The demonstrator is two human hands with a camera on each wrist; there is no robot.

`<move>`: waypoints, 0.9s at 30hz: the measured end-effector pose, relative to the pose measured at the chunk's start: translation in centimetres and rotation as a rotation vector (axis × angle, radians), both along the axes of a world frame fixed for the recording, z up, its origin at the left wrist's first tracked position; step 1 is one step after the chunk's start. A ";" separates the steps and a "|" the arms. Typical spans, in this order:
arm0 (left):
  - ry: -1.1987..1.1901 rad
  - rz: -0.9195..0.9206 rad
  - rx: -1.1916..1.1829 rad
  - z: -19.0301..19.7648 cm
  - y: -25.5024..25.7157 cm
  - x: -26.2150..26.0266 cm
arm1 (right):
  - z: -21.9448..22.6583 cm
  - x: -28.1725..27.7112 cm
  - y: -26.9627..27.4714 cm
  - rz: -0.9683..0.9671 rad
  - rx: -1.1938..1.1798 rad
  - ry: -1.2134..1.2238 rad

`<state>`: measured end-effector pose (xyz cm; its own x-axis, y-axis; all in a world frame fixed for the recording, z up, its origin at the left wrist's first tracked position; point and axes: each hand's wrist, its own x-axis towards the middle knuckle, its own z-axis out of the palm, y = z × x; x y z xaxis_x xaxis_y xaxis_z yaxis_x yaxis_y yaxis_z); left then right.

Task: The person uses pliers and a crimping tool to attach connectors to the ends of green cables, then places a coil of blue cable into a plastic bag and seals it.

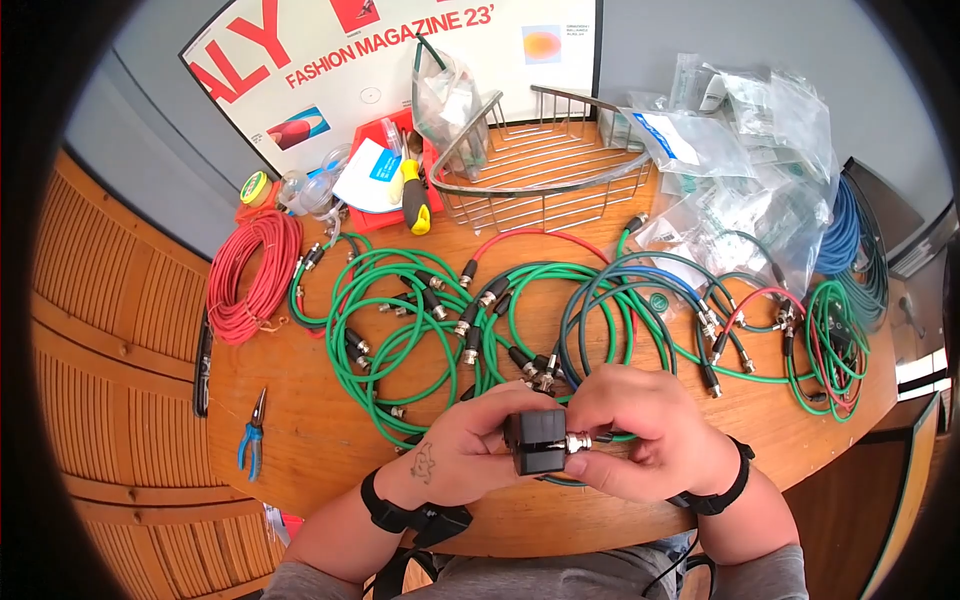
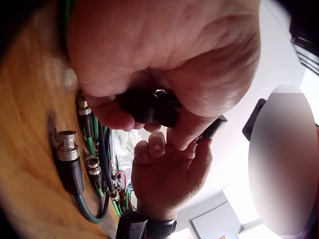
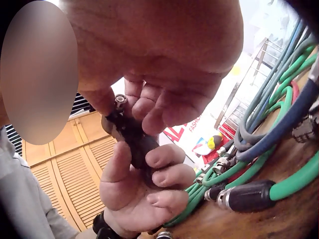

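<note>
My left hand [image 1: 455,445] holds a small black box-shaped device [image 1: 537,441] above the table's front edge, thumb and fingers curled round it. A silver BNC connector [image 1: 577,443] sticks out of the device's right side. My right hand [image 1: 650,430] has its thumb and index finger at that connector, one on either side, pinching it. In the right wrist view the connector's round end [image 3: 119,99] shows between the fingertips, and the black body [image 3: 142,149] lies in the left fingers. Behind the hands lie green BNC cables [image 1: 400,270] in loose loops.
Blue-handled pliers [image 1: 251,445] lie at left, with a coiled red cable [image 1: 250,285] behind them. A red bin [image 1: 428,165] with a yellow-black screwdriver [image 1: 414,200], a wire basket [image 1: 545,190] and clear plastic bags [image 1: 760,190] stand along the back. More coiled cables [image 1: 840,340] lie at right.
</note>
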<state>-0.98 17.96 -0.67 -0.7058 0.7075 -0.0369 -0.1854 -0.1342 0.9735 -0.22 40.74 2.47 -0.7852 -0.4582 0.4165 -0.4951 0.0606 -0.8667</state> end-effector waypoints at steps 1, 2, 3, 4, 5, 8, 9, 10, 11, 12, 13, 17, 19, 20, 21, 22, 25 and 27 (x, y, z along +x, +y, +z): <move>0.104 0.006 -0.031 -0.1 -0.1 -0.1 | -0.1 0.0 0.0 0.001 0.010 0.048; 0.208 0.013 -0.062 -0.1 -0.1 -0.3 | -0.1 0.0 0.0 0.003 0.021 0.095; 0.208 0.015 -0.062 -0.2 -0.2 -0.4 | -0.1 0.0 0.0 0.005 0.021 0.095; 0.251 0.021 -0.076 -0.2 -0.2 -0.5 | 0.0 0.0 0.0 0.007 0.047 0.100; 0.295 0.028 -0.090 -0.3 -0.2 -0.5 | 0.1 0.0 0.0 0.010 0.072 0.104; 0.323 0.038 -0.081 -0.4 -0.2 -0.5 | 0.1 0.1 0.1 0.048 0.115 0.078; 0.323 0.039 -0.081 -0.5 -0.2 -0.5 | 0.1 0.1 0.2 0.048 0.115 0.078; 0.335 0.034 -0.090 -0.6 -0.2 -0.6 | 0.0 0.1 0.3 0.081 0.130 0.034; 0.346 0.030 -0.100 -0.6 -0.2 -0.6 | 0.0 0.2 0.3 0.114 0.144 -0.011; 0.346 0.029 -0.100 -0.5 -0.2 -0.6 | -0.1 0.2 0.3 0.114 0.144 -0.011; 0.342 0.027 -0.127 -0.5 -0.3 -0.7 | -0.1 0.2 0.2 0.094 0.135 -0.032; 0.060 0.045 -0.138 -0.1 0.0 -0.1 | -0.7 0.0 -0.1 -0.016 0.041 0.000; -0.089 0.015 -0.080 0.2 0.1 0.1 | -0.2 0.2 -0.1 -0.074 0.079 -0.043; -0.239 -0.014 -0.021 0.3 0.1 0.1 | 0.0 0.3 -0.1 -0.130 0.117 -0.086; -0.238 -0.015 -0.021 0.4 0.0 0.2 | -0.1 0.3 -0.1 -0.131 0.117 -0.086; -0.245 -0.026 -0.040 0.5 0.0 0.2 | -0.3 0.3 -0.1 -0.174 0.147 -0.070; -0.291 -0.047 -0.084 1.2 -0.1 0.0 | -0.8 0.1 -0.3 -0.250 0.165 -0.036; -0.328 -0.052 -0.108 1.3 -0.1 -0.1 | -0.8 0.0 -0.4 -0.280 0.154 -0.016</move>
